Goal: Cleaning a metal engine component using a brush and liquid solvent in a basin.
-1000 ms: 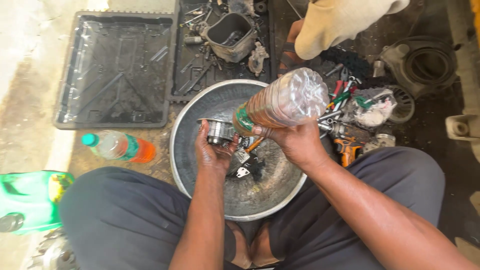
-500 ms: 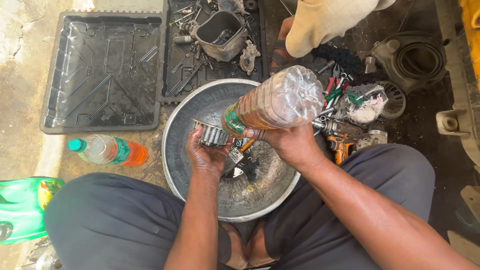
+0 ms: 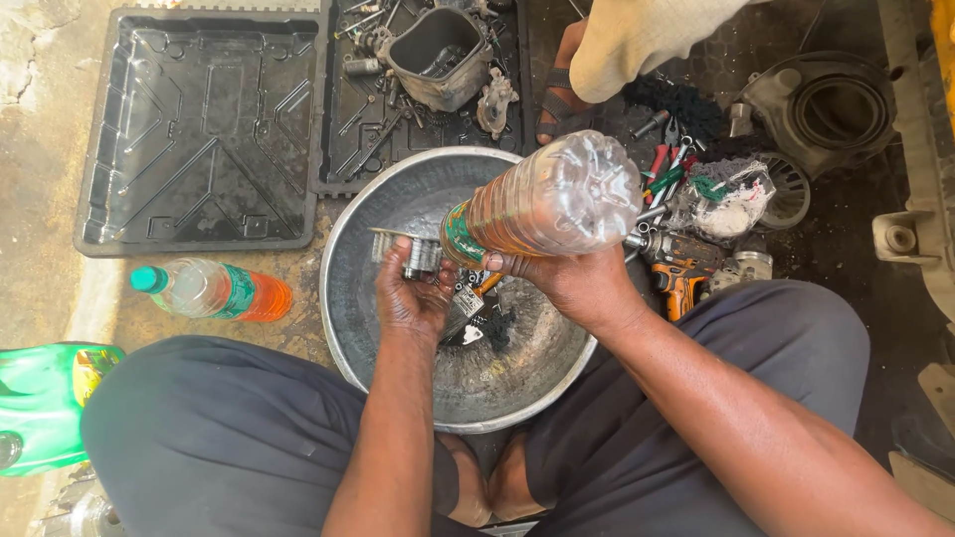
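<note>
The right hand is closed around a clear plastic bottle of amber liquid, tipped with its neck pointing down and left over a round metal basin. The left hand grips a small toothed metal part just under the bottle's mouth, above the basin's dark, oily bottom. On the floor to the left lies a second bottle with a green cap, beside an empty black tray. An orange power drill lies right of the basin.
</note>
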